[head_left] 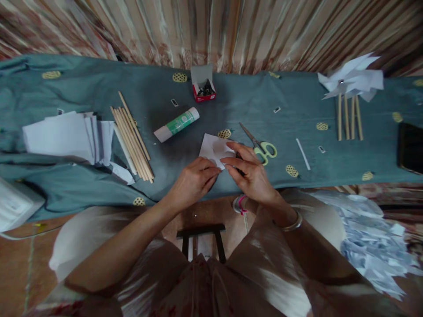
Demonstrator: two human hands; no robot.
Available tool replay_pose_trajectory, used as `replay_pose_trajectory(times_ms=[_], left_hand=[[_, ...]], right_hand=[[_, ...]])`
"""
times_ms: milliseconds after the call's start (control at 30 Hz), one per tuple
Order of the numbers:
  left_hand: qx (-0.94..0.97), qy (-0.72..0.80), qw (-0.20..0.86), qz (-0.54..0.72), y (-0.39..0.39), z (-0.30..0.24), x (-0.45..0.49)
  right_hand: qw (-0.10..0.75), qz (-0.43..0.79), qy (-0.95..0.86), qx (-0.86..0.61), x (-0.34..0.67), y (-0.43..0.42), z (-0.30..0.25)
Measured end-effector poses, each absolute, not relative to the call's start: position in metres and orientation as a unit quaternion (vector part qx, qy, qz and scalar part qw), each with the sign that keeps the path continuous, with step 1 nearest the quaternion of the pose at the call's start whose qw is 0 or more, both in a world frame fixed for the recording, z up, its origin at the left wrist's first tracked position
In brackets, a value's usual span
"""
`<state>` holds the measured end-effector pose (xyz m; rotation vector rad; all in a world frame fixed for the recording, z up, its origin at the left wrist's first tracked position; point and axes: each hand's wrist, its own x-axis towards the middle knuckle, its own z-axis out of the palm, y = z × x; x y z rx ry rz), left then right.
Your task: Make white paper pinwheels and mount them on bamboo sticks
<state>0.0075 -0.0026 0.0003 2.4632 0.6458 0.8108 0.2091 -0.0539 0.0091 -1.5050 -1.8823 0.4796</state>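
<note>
A small white folded paper [214,149] lies on the blue-grey cloth [82,92] near the table's front edge. My left hand [193,181] pinches its near corner with curled fingers. My right hand [251,171] presses and grips the paper's right side, thumb and fingers closed on it. Just right of my right hand lie scissors [261,144] with pale yellow-green handles. A glue stick [176,124] with a green label lies on its side to the upper left of the paper.
A bundle of wooden sticks [132,138] and a stack of white sheets [66,136] lie at left. A red box of clips [203,86] stands at the back. Paper pinwheels on sticks [350,99] lie far right, a dark phone [411,147] at the right edge. Paper scraps [370,237] lie on the floor.
</note>
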Motion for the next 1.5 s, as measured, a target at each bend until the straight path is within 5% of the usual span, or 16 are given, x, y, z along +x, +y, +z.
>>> replay_pose_trajectory(times_ms=[1500], left_hand=[[0.891,0.247,0.232,0.303,-0.001,-0.004,0.006]], right_hand=[[0.391,0.167,-0.657,-0.623,0.184,-0.065,0.003]])
